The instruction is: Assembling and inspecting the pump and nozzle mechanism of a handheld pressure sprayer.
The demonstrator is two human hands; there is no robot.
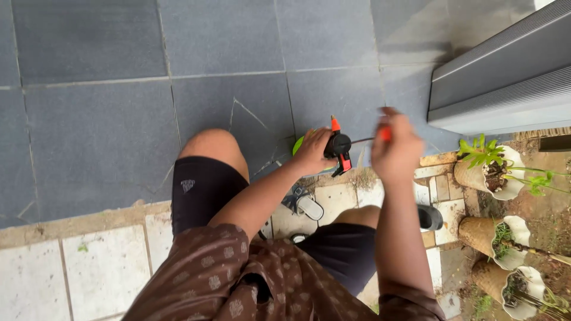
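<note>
My left hand (pixel 312 150) grips the black spray head (pixel 340 147) of a pump sprayer, which has an orange tip and an orange trigger. A bit of the sprayer's green body (pixel 297 144) shows behind that hand. My right hand (pixel 395 147) is closed around a small orange piece (pixel 385 133) at the end of a thin dark rod running from the head; the hand is blurred. Both hands are held above my knees, over the dark grey floor tiles (pixel 119 119).
Three scalloped white planters (pixel 505 178) with small green plants stand on soil at the right. A grey ribbed metal beam (pixel 505 83) crosses the upper right. Pale paving tiles (pixel 71 267) lie at lower left. A sandal (pixel 309 207) and a dark shoe (pixel 429 217) show below.
</note>
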